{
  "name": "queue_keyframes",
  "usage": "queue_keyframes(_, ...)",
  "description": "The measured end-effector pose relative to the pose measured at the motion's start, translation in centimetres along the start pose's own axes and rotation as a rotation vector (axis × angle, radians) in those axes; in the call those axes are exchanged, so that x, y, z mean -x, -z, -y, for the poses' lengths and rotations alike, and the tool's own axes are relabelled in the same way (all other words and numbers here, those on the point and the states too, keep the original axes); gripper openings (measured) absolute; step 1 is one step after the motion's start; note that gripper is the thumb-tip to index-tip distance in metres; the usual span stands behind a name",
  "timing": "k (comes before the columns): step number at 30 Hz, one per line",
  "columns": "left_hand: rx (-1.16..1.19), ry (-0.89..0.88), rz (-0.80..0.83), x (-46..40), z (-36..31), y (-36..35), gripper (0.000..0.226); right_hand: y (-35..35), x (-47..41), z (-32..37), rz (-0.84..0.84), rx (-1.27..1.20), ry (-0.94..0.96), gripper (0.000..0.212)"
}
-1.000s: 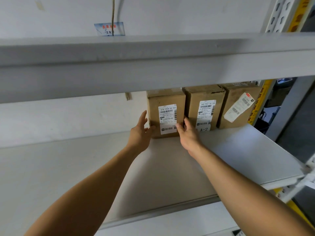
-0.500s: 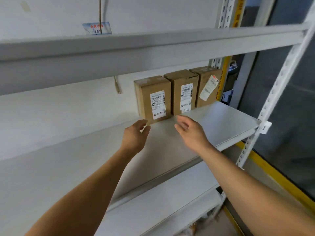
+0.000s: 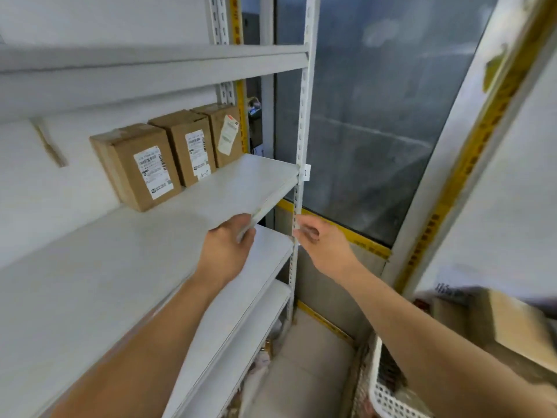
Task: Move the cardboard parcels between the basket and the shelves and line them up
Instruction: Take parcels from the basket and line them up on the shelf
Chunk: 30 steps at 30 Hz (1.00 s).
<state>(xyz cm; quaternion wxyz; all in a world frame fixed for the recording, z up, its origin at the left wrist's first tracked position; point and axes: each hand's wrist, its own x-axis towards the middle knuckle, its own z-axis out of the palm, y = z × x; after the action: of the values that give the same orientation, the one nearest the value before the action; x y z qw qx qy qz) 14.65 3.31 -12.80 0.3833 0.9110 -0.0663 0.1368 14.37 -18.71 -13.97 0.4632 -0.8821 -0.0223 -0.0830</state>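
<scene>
Both hands, left hand and right hand, are loose and empty; parcels look light and stiff, so I'd grab the sides.

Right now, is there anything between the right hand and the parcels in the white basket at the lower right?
Nothing visible blocks it. The right hand hangs empty in open air beside the shelf post; the basket with a blurred cardboard parcel lies below and right of it.
</scene>
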Motion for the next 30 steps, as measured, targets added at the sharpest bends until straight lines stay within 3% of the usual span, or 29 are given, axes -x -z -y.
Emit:
queue_keyframes(16, 0.099, -0.16, 0.598, 8.6, -17.7, -27.7, 0.043, 21.0, 18.4, -21.3, -0.252, 0.098, -0.451, 0.043)
queue_keyframes(21, 0.118, -0.189, 0.751, 11.7, -22.4, -35.2, 0.042, 26.7, 23.1, -26.1, -0.364, 0.092, -0.596, 0.043)
queue_keyframes(27, 0.082, -0.252, 0.884, 13.2, -27.7, -42.0, 0.057, 31.6, 26.0, -30.2, -0.484, 0.103, -0.694, 0.044)
queue_keyframes(30, 0.128, -0.313, 0.952, 13.5, -30.6, -45.8, 0.051, 33.8, 26.9, -31.7, -0.576, 0.132, -0.74, 0.046)
